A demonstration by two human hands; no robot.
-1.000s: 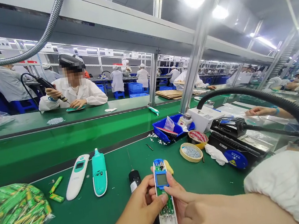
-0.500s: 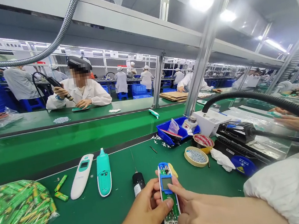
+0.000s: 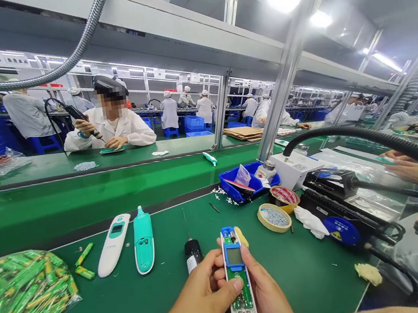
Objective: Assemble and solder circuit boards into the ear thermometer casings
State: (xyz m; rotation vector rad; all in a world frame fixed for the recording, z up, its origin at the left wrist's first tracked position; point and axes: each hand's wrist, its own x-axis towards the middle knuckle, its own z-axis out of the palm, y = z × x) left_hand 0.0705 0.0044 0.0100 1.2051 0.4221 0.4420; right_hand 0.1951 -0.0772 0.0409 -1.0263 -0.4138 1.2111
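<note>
Low in the head view, both my hands hold an open white thermometer body with a bare green circuit board and a blue-framed screen. My left hand grips its left side, thumb pressed on the board's edge. My right hand wraps round its right side, fingers closed along the casing. A yellow piece sticks out just behind the device's top. A black screwdriver handle lies on the green mat to the left of the device.
A white thermometer shell and a teal shell lie at left, near a bag of green batteries. A tape ring of screws, blue bin, black machine and hose stand right. Co-workers sit across the belt.
My right forearm and white sleeve have dropped out of the lower right. My right fingers shifted from lying over the board to wrapping the device's right side.
</note>
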